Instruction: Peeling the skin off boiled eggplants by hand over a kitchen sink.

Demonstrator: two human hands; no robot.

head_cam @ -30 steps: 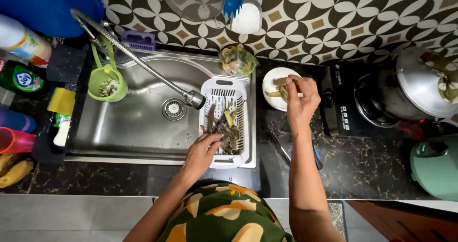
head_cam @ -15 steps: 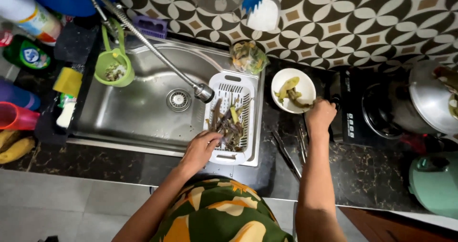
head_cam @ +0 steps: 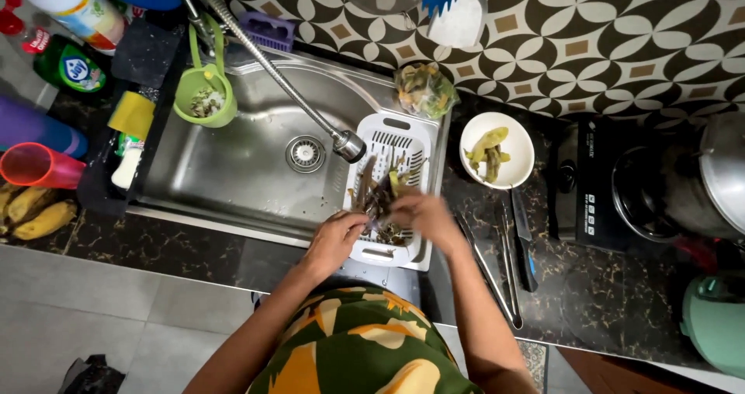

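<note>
- Both hands are seen over a white slotted plastic basket (head_cam: 403, 149) set at the right end of a stainless steel sink (head_cam: 233, 169).
- A heap of dark brown and yellowish peel strips (head_cam: 374, 196) lies in the basket, and both hands are met over it.
- The left hand (head_cam: 335, 240) is curled, its fingertips pinched on the peel strips at the near end of the heap.
- The right hand (head_cam: 423, 217) is blurred; its fingers are bent down onto the same strips, though whether anything is gripped cannot be told.
- The head of a flexible metal faucet hose (head_cam: 351, 145) hangs just beside the basket's left edge.
- A round white bowl holding pale yellow-green pieces (head_cam: 497, 150) stands on the dark speckled counter (head_cam: 590, 301), right of the basket.
- A dark-handled knife (head_cam: 522, 235) and metal tongs (head_cam: 497, 262) lie on the counter below the bowl.
- A green plastic cup (head_cam: 205, 99) hangs at the sink's far left corner.
</note>
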